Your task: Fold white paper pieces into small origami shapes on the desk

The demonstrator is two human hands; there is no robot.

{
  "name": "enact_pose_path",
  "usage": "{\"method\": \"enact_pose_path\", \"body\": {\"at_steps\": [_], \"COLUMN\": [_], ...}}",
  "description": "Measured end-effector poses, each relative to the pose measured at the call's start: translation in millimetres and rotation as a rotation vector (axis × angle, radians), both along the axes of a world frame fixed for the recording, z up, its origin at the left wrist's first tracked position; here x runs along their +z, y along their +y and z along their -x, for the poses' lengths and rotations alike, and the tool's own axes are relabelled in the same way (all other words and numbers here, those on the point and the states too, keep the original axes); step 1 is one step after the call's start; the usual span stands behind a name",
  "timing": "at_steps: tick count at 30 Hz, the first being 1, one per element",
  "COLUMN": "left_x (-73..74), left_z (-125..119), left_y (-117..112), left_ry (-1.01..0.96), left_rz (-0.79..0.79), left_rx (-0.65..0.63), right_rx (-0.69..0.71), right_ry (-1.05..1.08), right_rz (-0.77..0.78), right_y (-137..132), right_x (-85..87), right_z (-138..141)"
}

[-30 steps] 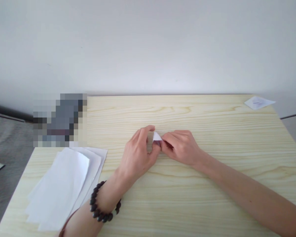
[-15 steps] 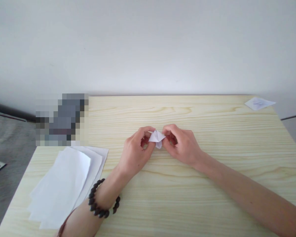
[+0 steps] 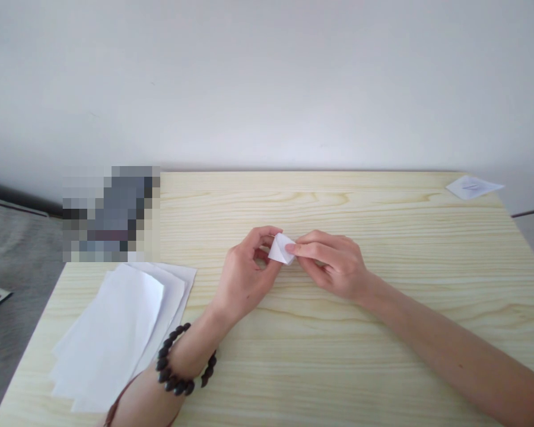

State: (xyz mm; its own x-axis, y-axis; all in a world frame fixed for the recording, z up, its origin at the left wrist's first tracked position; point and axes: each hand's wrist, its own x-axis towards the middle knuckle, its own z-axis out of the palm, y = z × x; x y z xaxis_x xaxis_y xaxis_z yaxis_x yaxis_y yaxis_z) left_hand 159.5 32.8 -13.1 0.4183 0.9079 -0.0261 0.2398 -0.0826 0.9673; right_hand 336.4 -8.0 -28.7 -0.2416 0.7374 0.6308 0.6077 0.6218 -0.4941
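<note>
A small piece of folded white paper (image 3: 277,248) is held up between my hands over the middle of the table. My left hand (image 3: 249,270) pinches its left side between thumb and fingers, and a dark bead bracelet circles that wrist. From the right, my right hand (image 3: 336,261) presses a fingertip on the front face of the paper, with the other fingers bent at its right edge. The paper's back and lower folds are partly hidden by the fingers.
A loose stack of white paper sheets (image 3: 111,332) lies at the left of the wood-grain table (image 3: 293,367). Behind it, a dark pixelated object (image 3: 120,207) stands near the wall. Another folded white paper (image 3: 474,187) rests at the far right corner.
My right index finger has moved from the paper's right edge onto its front face. The flaps that spread to the right now lie flatter and more compact. My left hand stays nearly still.
</note>
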Motion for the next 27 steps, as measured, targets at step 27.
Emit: {"method": "enact_pose_path", "body": {"at_steps": [27], "left_x": [5.5], "left_z": [8], "left_y": [11], "left_ry": [-0.187], "left_rz": [0.243], "left_rx": [-0.047], "right_rx": [0.013], "right_ry": [0.165], "right_rz": [0.398], "right_y": [3], "right_x": [5.9], "right_z": [0]}}
